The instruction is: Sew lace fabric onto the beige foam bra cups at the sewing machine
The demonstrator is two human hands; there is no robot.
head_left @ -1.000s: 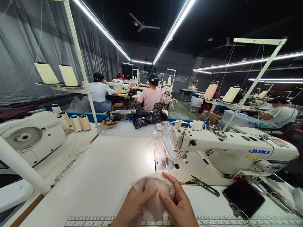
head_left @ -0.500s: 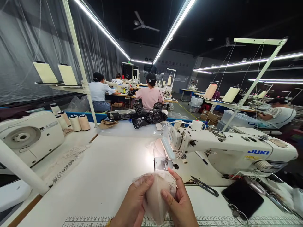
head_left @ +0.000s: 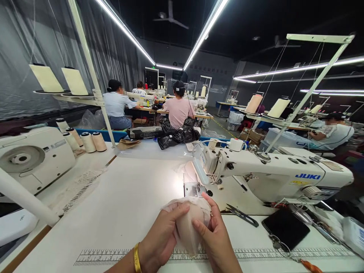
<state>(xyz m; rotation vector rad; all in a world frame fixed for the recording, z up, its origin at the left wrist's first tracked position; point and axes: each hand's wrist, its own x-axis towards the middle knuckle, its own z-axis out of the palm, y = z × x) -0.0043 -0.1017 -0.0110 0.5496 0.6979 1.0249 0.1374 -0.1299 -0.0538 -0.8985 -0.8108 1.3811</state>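
Observation:
Between my two hands is a beige, cup-shaped piece of thin fabric (head_left: pixel 189 227), which looks like a bra cup with a seam down its middle. My left hand (head_left: pixel 163 231) grips its left side, thumb on top. My right hand (head_left: pixel 214 227) holds the right side, thumb pressed on the front and index finger stretched upward. The fabric is above the table's front part, just before the needle plate (head_left: pixel 193 189) of the white sewing machine (head_left: pixel 267 178). Another beige piece (head_left: pixel 191 170) lies behind the machine's needle area.
Thread snips (head_left: pixel 242 215), a black flat object (head_left: pixel 286 228) and a key ring (head_left: pixel 280 242) lie to the right. A printed ruler (head_left: pixel 113 257) runs along the front. Thread cones (head_left: pixel 89 142) and a second machine (head_left: pixel 36 163) stand left. Black plastic bags (head_left: pixel 179 135) are at the back; co-workers sit beyond.
The view has shifted slightly, showing more of the ruler and my left wrist's bracelet. Both hands keep hold of the beige fabric piece, with little change in grip.

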